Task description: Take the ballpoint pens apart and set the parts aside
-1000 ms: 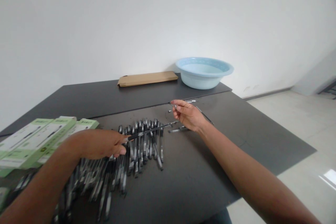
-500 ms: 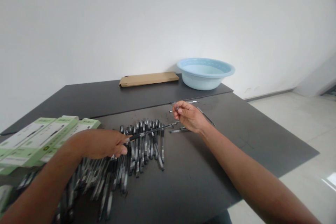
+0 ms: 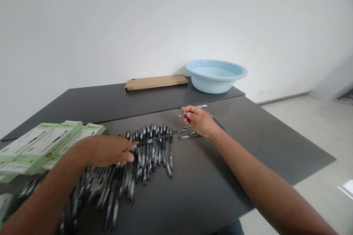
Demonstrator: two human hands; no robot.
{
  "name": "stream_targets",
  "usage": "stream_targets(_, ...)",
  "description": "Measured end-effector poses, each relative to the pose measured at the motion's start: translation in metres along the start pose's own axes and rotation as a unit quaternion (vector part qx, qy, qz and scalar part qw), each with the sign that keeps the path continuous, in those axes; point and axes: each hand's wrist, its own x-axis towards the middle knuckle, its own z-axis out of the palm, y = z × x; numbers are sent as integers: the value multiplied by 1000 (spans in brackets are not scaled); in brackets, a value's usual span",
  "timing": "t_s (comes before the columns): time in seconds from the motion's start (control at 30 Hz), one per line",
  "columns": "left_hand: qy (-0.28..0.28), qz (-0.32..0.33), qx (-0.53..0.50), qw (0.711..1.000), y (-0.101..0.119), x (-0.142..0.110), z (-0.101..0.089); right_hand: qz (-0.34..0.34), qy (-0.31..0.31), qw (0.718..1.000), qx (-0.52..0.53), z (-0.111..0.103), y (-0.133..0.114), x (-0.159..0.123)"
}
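Note:
My left hand (image 3: 113,150) is closed around a pen (image 3: 145,142) with a black grip; its thin front end points right, over the heap. Below and around it lie many black-and-clear pens (image 3: 150,154), crowded together on the dark table. My right hand (image 3: 200,120) is raised above the table, thumb and forefinger pinched on a small silvery piece (image 3: 185,113), too small to name surely. Another tiny silvery piece (image 3: 179,116) rests just left of those fingers. Loose pens (image 3: 189,136) lie under and behind my right hand.
Green-and-white pen boxes (image 3: 46,147) stand at the left. At the back lie a flat brown cardboard piece (image 3: 157,82) and a light blue basin (image 3: 216,77) by the wall. The dark table (image 3: 264,147) ends at the right above a pale floor.
The fingers of my right hand have shifted slightly, and the small silvery piece shows more between them. My left hand holds the pen in nearly the same place.

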Motion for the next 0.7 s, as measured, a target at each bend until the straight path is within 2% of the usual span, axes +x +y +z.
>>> stream_targets(0.03, -1, 0, 1, 1000, 0, 0, 0, -6, 17, 993, -115, -6, 2, 2)
stream_targets(0.07, -1, -1, 3, 1000, 1, 0, 0, -12, 38, 971, -237, -12, 4, 3)
stream_targets(0.13, -2, -2, 4, 1000, 2, -1, -1, -20, 76, 901, -427, -26, 8, 6)
stream_targets(0.17, -3, -3, 7, 1000, 3, -1, -1, -18, 87, 873, -479, -33, 9, 8)
stream_targets(0.2, -5, -5, 11, 1000, 3, -2, -1, -14, 92, 858, -506, -39, 10, 9)
stream_targets(0.33, -2, -14, 20, 1000, 4, -2, 1, -14, 84, 837, -540, -51, 11, 13)
stream_targets(0.53, -2, -3, 19, 1000, 1, 0, 4, -13, 43, 811, -583, -49, 16, 15)
stream_targets(0.7, -4, -1, 18, 1000, 3, -1, 2, -14, 16, 802, -597, -49, 16, 16)
